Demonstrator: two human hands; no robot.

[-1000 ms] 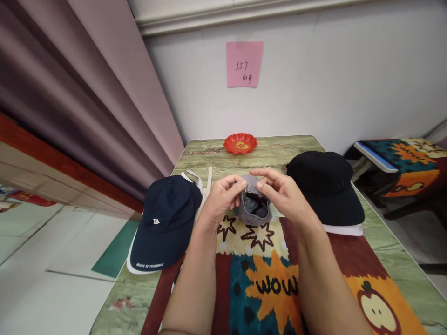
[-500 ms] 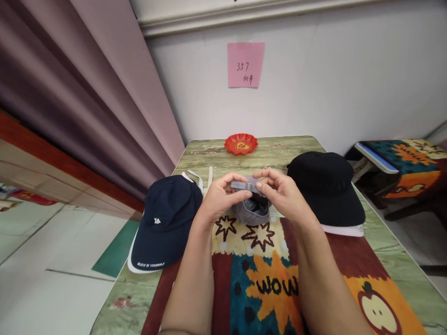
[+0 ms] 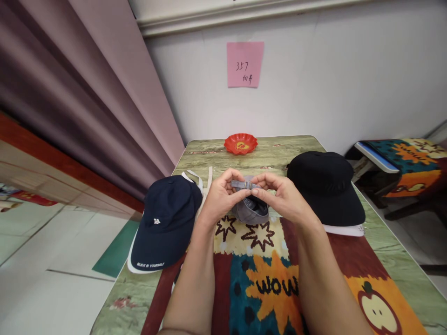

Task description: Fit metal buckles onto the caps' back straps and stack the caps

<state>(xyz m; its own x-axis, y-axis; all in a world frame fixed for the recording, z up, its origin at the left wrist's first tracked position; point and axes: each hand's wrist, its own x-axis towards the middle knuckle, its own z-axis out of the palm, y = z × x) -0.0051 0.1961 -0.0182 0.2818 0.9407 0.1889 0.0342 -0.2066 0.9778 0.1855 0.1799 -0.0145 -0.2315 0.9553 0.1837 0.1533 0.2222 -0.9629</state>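
Evidently the step in hand is handling the strap (image 3: 238,184) at the back of the grey cap (image 3: 252,215), which sits between the navy cap (image 3: 167,218) and the black cap (image 3: 323,186) above the surface (image 3: 279,158). The fingers of the left hand (image 3: 220,195) and right hand (image 3: 285,191) are narrowed, pinching the strap either side of its buckle (image 3: 247,185). How the strap threads through is too small to tell. Any further adjustment would seem to call for one side held steady while the other slides.
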